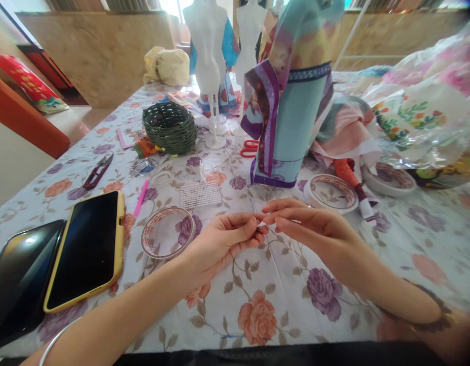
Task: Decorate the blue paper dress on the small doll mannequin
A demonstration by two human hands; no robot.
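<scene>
Left hand: your left hand [223, 239] lies low over the surface, palm turned to the right, fingers curled inward.
Left grip: the thumb and first fingers are pressed together at the tips, closed on a tiny white piece [262, 223]; it is too small to tell what it is.
Right hand: your right hand [314, 231] comes in from the right, fingers long and nearly flat, pointing to the left.
Right grip: the fingertips are also pinched closed on the same tiny white piece, so both grips meet tip to tip.
Where the piece is: exactly between your two grips, held just above the flower-printed cloth surface [257, 315], in the middle of the view.
Nearest to the left hand: a flat ring of tape with a red and white pattern [166, 232] lies just beside your left hand, on its left side, not touching it.
Behind the hands: a clear plastic grid sheet [200, 194] and a pink pen [141, 197] lie farther from you.
Nearest to the right hand: a second roll of patterned tape [331, 192] lies near, behind your right fingers.
Far left: a phone in a yellow case [86, 249] lies screen up, well apart from the hands.
Back: a dark green woven basket [169, 127] and a small dress form in a light blue robe with purple trim [295, 112] stand upright.
</scene>
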